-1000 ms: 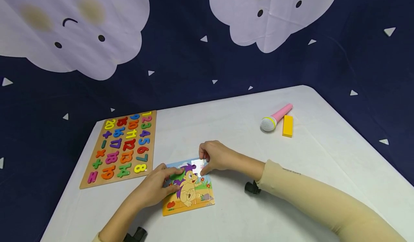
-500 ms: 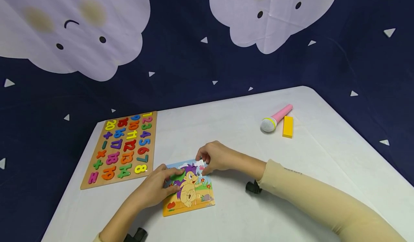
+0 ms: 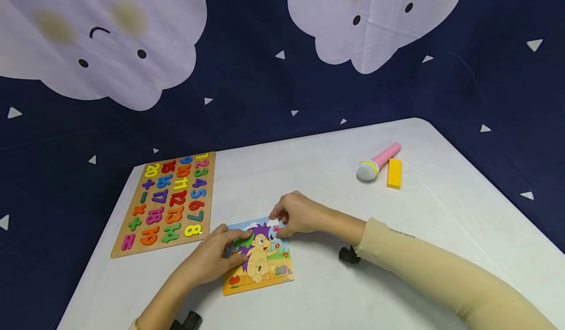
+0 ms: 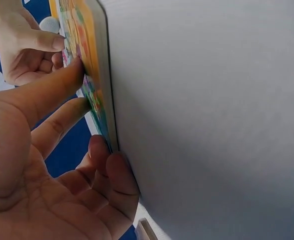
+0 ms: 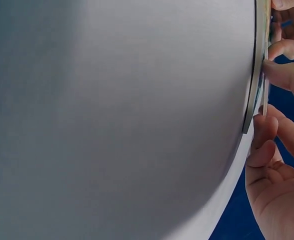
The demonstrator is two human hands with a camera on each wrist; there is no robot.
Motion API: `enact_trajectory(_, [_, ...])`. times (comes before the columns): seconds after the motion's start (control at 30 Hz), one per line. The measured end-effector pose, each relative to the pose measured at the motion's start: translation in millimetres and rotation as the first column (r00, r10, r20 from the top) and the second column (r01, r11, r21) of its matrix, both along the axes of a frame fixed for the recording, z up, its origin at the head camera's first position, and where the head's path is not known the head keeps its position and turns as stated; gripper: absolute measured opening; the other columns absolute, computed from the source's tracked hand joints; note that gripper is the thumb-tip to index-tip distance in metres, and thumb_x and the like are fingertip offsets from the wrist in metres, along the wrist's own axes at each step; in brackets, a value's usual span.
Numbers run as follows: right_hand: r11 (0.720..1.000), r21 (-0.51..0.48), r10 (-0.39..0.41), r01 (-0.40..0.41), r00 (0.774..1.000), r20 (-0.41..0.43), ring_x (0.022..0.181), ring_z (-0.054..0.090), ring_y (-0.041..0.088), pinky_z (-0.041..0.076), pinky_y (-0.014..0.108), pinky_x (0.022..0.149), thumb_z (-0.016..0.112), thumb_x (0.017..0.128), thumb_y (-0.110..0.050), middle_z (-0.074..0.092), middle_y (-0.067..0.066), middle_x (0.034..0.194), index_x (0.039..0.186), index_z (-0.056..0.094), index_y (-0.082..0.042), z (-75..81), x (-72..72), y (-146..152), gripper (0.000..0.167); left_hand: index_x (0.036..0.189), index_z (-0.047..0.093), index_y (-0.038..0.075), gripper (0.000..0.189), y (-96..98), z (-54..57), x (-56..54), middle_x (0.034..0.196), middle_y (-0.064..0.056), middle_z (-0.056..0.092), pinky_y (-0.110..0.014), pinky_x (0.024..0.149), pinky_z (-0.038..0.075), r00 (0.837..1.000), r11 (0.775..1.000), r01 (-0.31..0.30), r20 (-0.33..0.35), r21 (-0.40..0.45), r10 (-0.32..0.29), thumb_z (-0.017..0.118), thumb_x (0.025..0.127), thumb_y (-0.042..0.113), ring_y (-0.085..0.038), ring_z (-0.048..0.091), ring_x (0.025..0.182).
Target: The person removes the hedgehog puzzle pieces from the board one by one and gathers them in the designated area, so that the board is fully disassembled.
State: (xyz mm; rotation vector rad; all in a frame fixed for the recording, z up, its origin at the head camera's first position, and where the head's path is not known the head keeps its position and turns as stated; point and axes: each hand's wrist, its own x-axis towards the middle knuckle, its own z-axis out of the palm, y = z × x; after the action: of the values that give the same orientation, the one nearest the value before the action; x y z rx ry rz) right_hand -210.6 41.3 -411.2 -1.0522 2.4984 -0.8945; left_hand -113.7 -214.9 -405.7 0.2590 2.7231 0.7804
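A jigsaw puzzle (image 3: 260, 264) with a purple-haired hedgehog picture lies on the white table in the head view. My left hand (image 3: 214, 256) presses its left side, thumb and index fingertips on the picture. The left wrist view shows the other fingers curled against the puzzle's edge (image 4: 104, 75). At the upper right corner, my right hand (image 3: 300, 215) pinches a puzzle piece (image 3: 275, 228) between thumb and fingers. In the right wrist view this piece (image 5: 265, 97) stands slightly off the puzzle's surface near the fingers. Whether it is seated lower down cannot be seen.
On the left lies a wooden number board (image 3: 205, 222) with colourful numerals and signs. A pink toy microphone (image 3: 379, 162) and a yellow block (image 3: 394, 174) lie at the back right. Black devices show at the left wrist (image 3: 190, 321) and the right wrist (image 3: 348, 255).
The pinched piece, glaring white a second ago, has tilted down so its flower and blue picture shows and lines up with the rest. The left hand has stayed in place.
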Motion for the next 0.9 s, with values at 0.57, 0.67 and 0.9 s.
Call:
enact_trajectory(0.57, [1.0,-0.022,-0.012,0.011,0.999,-0.052,0.078,0.06,0.002,0.054,0.018,0.074,0.094,0.079,-0.018,0.07,-0.002,0.092,0.109,0.081,-0.006,-1.9,-6.8,22.3,0.035,0.136,0.075,0.029,0.052,3.7,-1.5,2.1,0.099,-0.002,0.053,-0.029,0.068,0.04,0.999,0.999,-0.044,-0.017,0.014,0.044,0.092,0.087,0.025,-0.017,0.047,0.088])
enact_trajectory(0.67, [0.999,-0.024,-0.027,0.026,0.998,-0.052,0.078,0.06,0.001,0.054,0.018,0.075,0.094,0.078,-0.018,0.07,-0.002,0.092,0.109,0.082,-0.005,-0.5,-9.4,32.7,0.035,0.135,0.075,0.029,0.052,4.9,-1.6,1.9,0.099,-0.002,0.053,-0.029,0.069,0.041,0.999,0.999,-0.05,-0.018,0.008,0.05,0.092,0.086,0.025,-0.017,0.048,0.089])
enact_trajectory(0.9, [0.997,-0.023,-0.069,0.068,0.996,-0.049,0.08,0.062,0.005,0.054,0.021,0.075,0.093,0.077,-0.016,0.07,-0.001,0.092,0.11,0.082,-0.006,3.7,-13.9,64.0,0.035,0.134,0.076,0.03,0.052,6.1,-2.2,2.4,0.099,-0.001,0.054,-0.03,0.072,0.042,0.998,0.998,-0.06,-0.024,-0.011,0.06,0.093,0.086,0.025,-0.017,0.049,0.09])
